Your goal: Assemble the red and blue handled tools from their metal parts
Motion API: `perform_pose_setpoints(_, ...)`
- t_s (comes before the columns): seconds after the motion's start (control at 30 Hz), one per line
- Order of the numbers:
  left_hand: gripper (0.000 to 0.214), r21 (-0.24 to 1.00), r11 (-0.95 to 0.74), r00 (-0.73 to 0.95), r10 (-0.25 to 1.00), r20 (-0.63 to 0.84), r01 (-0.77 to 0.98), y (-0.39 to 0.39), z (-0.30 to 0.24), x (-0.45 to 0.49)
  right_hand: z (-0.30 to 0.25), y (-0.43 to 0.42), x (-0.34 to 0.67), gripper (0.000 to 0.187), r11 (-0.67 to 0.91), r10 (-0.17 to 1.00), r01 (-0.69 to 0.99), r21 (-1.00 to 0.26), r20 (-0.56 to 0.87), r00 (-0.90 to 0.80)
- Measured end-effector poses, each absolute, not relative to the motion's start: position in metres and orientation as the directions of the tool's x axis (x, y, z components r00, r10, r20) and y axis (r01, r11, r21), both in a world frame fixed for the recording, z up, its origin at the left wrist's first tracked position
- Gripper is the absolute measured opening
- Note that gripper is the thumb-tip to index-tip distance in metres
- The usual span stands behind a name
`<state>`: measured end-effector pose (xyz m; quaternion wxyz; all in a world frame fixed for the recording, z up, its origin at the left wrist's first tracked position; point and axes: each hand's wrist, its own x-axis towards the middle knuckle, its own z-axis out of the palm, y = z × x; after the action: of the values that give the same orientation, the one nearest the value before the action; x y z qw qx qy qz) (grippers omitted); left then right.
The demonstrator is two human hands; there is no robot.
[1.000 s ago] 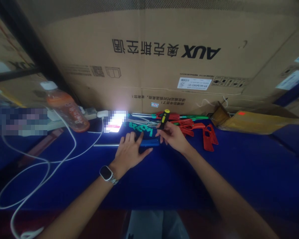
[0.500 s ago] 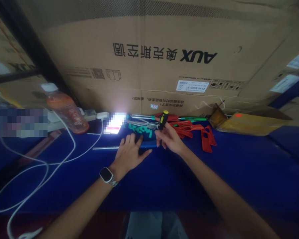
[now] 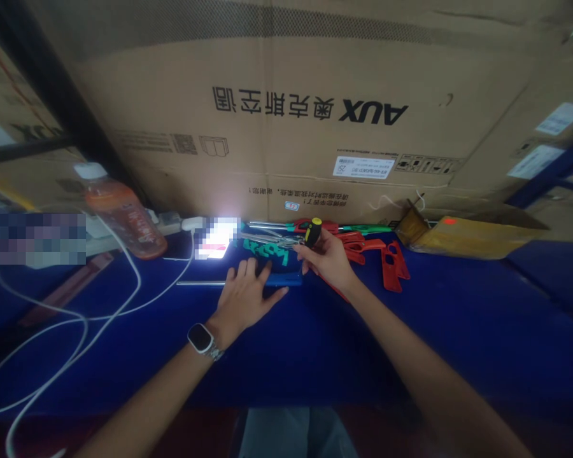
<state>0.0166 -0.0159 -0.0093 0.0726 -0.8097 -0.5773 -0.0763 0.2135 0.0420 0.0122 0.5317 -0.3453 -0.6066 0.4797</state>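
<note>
My left hand (image 3: 243,289), with a watch (image 3: 200,338) on its wrist, lies flat with fingers spread across a thin metal rod (image 3: 200,283) that has a blue handle (image 3: 281,279). The handle shows beyond the fingers. At its right end my right hand (image 3: 332,257) is closed on a screwdriver (image 3: 313,232) with a black and yellow handle, held upright; its tip is hidden. A red strip (image 3: 335,288) shows under that hand. Just behind lie small green pieces (image 3: 267,250), and to the right are red plastic handle parts (image 3: 392,267).
A lit phone (image 3: 217,238) lies behind my left hand. At the left stand a drink bottle (image 3: 124,213) and a looped white cable (image 3: 83,343). A large cardboard box (image 3: 277,152) closes off the back of the blue table (image 3: 315,356). A yellow packet (image 3: 487,236) sits at the back right.
My right hand has shifted slightly, wrapping closer about the screwdriver. The end of the blue handle and a red strip under the hand now show. The left hand stays on the rod.
</note>
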Motion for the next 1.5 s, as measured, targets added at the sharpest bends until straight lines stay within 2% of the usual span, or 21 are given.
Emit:
perform_pose_setpoints(0.13,0.074,-0.026,-0.32,0.319,0.924,0.21,0.947,-0.016,-0.011,0.017,0.013,0.039,0.212,0.048,0.311,0.926,-0.021,-0.95,0.308,-0.217)
perform_pose_setpoints(0.37,0.074,-0.004,-0.319,0.311,0.92,0.237,0.948,-0.015,-0.014,0.016,0.025,0.03,0.218,0.047,0.214,0.896,-0.005,-0.977,0.199,-0.396)
perform_pose_setpoints(0.5,0.074,-0.02,-0.319,0.315,0.921,0.228,0.947,-0.016,-0.013,0.016,0.022,0.032,0.217,0.036,0.383,0.906,0.14,-0.913,0.341,-0.251)
perform_pose_setpoints(0.6,0.074,-0.035,-0.317,0.316,0.921,0.229,0.948,-0.017,-0.013,0.017,0.018,0.035,0.207,0.036,0.411,0.912,0.233,-0.882,0.395,-0.114)
perform_pose_setpoints(0.73,0.074,-0.03,-0.314,0.312,0.922,0.231,0.949,-0.016,-0.013,0.017,0.013,0.036,0.196,0.039,0.328,0.944,0.159,-0.931,0.316,-0.096)
perform_pose_setpoints(0.8,0.074,-0.031,-0.315,0.314,0.921,0.233,0.948,-0.016,-0.014,0.016,0.01,0.036,0.196,0.042,0.303,0.948,0.101,-0.948,0.288,-0.137)
perform_pose_setpoints(0.93,0.074,-0.032,-0.321,0.319,0.919,0.233,0.947,-0.016,-0.013,0.017,0.012,0.033,0.21,0.05,0.333,0.913,0.011,-0.943,0.319,-0.253)
perform_pose_setpoints(1.07,0.073,-0.042,-0.311,0.312,0.924,0.223,0.95,-0.017,-0.013,0.017,0.023,0.033,0.226,0.052,0.244,0.894,-0.042,-0.969,0.242,-0.378)
perform_pose_setpoints(1.37,0.072,-0.058,-0.305,0.31,0.92,0.241,0.951,-0.017,-0.015,0.018,0.016,0.044,0.195,0.047,0.257,0.96,-0.01,-0.966,0.257,-0.113)
perform_pose_setpoints(1.5,0.071,-0.071,-0.304,0.312,0.918,0.243,0.95,-0.017,-0.014,0.018,0.015,0.042,0.195,0.047,0.303,0.942,-0.013,-0.953,0.302,-0.146)
